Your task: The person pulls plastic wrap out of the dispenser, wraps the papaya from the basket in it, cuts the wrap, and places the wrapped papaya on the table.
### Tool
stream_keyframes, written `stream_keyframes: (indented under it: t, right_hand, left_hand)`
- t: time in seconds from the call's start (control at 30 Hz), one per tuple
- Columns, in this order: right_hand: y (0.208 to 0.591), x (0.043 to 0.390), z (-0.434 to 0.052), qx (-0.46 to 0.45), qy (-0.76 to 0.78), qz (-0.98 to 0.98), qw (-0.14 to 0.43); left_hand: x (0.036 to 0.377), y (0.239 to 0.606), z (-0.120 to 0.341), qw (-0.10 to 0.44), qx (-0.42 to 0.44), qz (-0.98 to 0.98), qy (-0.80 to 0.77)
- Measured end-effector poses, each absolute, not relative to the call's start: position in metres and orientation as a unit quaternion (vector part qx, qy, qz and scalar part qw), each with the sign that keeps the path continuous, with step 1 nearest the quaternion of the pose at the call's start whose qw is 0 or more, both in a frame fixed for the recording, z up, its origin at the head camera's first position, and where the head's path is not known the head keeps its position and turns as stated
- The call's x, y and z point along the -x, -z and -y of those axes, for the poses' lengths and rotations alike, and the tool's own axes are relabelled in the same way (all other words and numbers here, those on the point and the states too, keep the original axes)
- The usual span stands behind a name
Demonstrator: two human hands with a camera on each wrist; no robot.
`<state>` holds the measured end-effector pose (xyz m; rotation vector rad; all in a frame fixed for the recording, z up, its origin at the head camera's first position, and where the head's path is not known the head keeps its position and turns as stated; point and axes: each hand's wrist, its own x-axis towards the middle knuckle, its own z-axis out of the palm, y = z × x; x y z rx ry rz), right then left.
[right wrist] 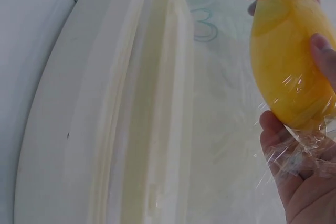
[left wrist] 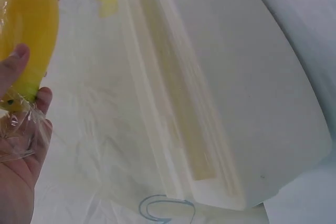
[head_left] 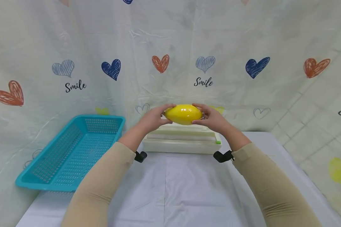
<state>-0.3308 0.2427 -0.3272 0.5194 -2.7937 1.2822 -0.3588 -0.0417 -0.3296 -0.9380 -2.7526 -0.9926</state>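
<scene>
A yellow mango [head_left: 183,114] wrapped in clear cling film is held up sideways between both hands, above the white cling film dispenser [head_left: 182,146]. My left hand [head_left: 154,118] grips its left end with thumb and fingers. At the other end, my right hand [head_left: 213,119] holds it the same way. Bunched film [left wrist: 20,135] lies over the left palm in the left wrist view, beside the mango's greenish tip. Gathered film [right wrist: 302,156] also shows against the right palm in the right wrist view.
To the left stands a teal perforated basket [head_left: 20,182], with no contents showing. White cloth covers the table [head_left: 187,189]. Behind it hangs a pale curtain [head_left: 176,31] printed with hearts and the word "Smile". A dark wrist strap [head_left: 223,156] shows below the right hand.
</scene>
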Motion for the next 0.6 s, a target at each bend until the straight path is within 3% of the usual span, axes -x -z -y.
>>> stream_keyframes:
  t: [0.6]
  right_hand:
    - [0.293, 0.335, -0.246, -0.176, -0.417, 0.892, 0.008]
  left_hand:
    - [0.358, 0.296, 0.039, 0.033, 0.289, 0.895, 0.337]
